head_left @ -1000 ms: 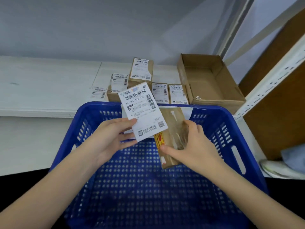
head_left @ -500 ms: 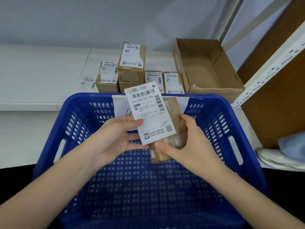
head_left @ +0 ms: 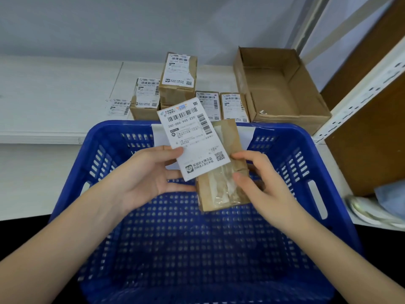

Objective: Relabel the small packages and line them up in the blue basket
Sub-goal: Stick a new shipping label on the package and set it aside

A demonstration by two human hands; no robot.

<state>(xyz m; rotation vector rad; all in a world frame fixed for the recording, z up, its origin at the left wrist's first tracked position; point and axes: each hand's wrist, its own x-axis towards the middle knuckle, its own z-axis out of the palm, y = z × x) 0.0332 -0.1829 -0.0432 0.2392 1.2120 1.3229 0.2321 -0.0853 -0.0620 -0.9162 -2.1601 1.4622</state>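
Note:
Above the blue basket (head_left: 114,150) my left hand (head_left: 149,178) pinches a white shipping label (head_left: 192,137) by its left edge. The label overlaps the upper left of a small brown taped package (head_left: 221,189), which my right hand (head_left: 260,185) grips from the right side. On the white shelf behind the basket stand several labelled brown packages (head_left: 178,80), one stacked higher than the rest. A loose label (head_left: 119,107) lies flat to their left.
An open cardboard box (head_left: 280,88) with little in it sits on the shelf at the back right. A white slotted rack post (head_left: 359,93) and a brown board (head_left: 377,137) stand at the right. A white paper sheet (head_left: 158,137) hangs over the basket's far rim.
The label has shifted right and now overlaps the package's upper left face. The package sits more upright in my right hand, and the red sticker on its side no longer shows.

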